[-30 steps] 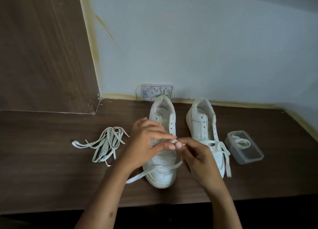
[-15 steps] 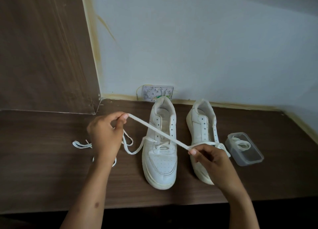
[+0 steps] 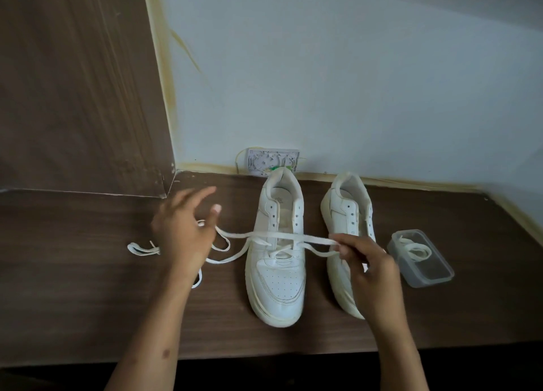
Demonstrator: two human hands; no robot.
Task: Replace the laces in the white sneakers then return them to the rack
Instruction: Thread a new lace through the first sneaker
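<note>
The left sneaker (image 3: 276, 261) stands on the tabletop (image 3: 88, 288), its lace (image 3: 288, 238) through the lowest eyelets; the right hand (image 3: 367, 267) pinches one end; the left hand (image 3: 182, 232), fingers spread, holds nothing; even both ends before crossing upward.

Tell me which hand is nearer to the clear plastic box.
The right hand: it is just left of the clear plastic box, pinching the lace. The left hand is far beyond both sneakers.
</note>
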